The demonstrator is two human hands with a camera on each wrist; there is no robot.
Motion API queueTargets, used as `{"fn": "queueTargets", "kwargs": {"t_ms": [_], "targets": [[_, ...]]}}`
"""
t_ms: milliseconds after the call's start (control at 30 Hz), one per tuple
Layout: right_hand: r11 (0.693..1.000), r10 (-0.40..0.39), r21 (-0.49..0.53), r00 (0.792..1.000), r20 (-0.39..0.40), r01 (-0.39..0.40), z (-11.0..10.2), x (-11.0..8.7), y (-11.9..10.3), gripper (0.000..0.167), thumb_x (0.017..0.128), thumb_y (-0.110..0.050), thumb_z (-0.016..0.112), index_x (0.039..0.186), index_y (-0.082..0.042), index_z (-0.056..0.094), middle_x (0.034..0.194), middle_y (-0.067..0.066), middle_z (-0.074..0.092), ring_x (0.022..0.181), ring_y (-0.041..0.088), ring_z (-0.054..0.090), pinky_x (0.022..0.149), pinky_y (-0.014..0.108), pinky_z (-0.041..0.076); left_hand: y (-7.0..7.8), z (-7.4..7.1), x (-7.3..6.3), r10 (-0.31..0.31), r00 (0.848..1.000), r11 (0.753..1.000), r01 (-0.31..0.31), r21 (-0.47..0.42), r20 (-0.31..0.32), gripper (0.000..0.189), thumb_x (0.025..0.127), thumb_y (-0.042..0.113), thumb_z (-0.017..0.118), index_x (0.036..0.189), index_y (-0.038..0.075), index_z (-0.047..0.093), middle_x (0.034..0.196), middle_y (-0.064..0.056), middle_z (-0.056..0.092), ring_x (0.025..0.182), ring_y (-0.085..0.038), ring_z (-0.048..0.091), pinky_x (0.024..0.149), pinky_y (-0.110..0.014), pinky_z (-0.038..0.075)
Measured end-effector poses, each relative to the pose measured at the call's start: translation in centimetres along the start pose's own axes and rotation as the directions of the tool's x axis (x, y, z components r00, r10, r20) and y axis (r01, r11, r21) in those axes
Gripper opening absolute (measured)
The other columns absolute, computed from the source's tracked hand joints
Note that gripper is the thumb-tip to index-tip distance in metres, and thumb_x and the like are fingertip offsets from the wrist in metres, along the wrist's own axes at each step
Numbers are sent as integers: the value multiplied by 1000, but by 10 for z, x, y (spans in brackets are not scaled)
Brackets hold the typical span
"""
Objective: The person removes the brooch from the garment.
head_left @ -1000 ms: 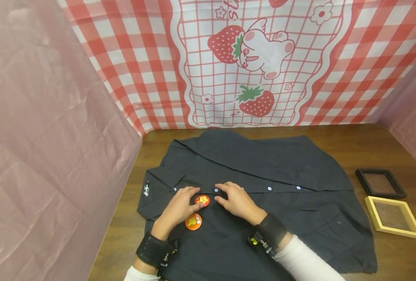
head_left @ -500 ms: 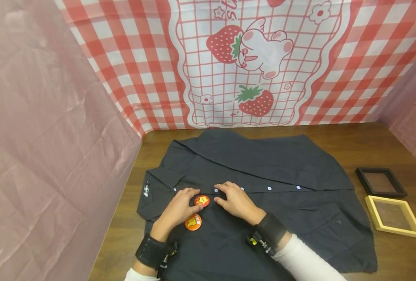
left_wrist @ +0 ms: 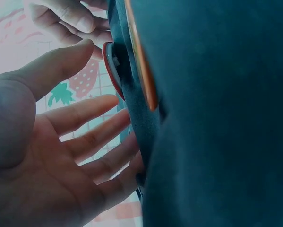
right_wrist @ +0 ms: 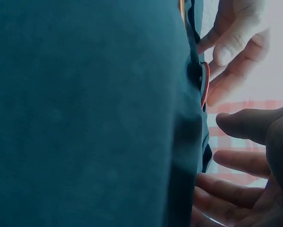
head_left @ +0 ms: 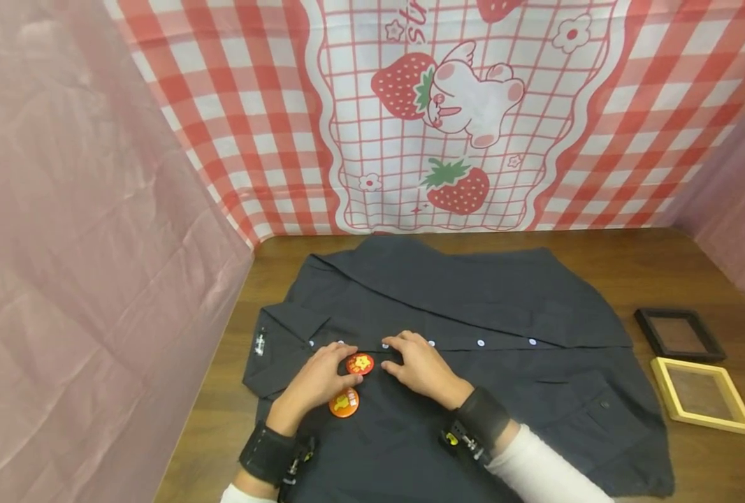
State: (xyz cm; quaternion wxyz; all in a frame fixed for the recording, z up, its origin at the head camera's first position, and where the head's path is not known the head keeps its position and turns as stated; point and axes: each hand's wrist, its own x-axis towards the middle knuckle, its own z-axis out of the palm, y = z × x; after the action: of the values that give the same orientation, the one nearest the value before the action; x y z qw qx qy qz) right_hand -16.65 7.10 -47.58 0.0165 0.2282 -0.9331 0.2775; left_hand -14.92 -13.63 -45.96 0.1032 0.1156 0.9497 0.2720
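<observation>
A dark button-up shirt lies spread on the wooden table, its collar toward the left. On its front sit a red pin badge with a yellow star and, just below, an orange pin badge. My left hand is spread beside the red badge, index finger above it and thumb below, without gripping it. To the right, my right hand touches the shirt near the button placket, fingers loosely bent and holding nothing. In the left wrist view, the red badge appears edge-on, slightly raised from the cloth.
A black frame and a yellow frame lie at the right of the table. Behind hangs a red-checked strawberry cloth. Pink fabric walls the left side, and more hangs at the right.
The head view has tipped slightly, shifting the scene down. My left thumb has moved a little away from the red badge, toward the orange one. My right hand has stayed nearly still.
</observation>
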Motion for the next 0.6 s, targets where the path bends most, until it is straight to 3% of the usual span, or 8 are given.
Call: {"fn": "queueTargets", "kwargs": {"t_ms": [167, 600], "targets": [[1000, 3, -2, 1000, 5, -3, 0, -1, -2, 39, 82, -25, 76, 117, -7, 69, 100, 7, 66, 95, 24, 60, 82, 42, 52, -1, 0, 0, 10, 1000, 1000, -9, 6, -25, 51, 83, 27, 77, 127, 5, 63, 128, -15, 61, 121, -33, 57, 101, -51, 46], [1000, -11, -2, 1000, 21, 11, 3, 4, -4, 36, 82, -24, 77, 114, -8, 70, 101, 6, 66, 96, 24, 60, 85, 42, 52, -4, 0, 1, 18, 1000, 1000, -18, 9, -5, 47, 83, 25, 77, 125, 7, 65, 122, -13, 65, 115, -31, 59, 100, -54, 44]]}}
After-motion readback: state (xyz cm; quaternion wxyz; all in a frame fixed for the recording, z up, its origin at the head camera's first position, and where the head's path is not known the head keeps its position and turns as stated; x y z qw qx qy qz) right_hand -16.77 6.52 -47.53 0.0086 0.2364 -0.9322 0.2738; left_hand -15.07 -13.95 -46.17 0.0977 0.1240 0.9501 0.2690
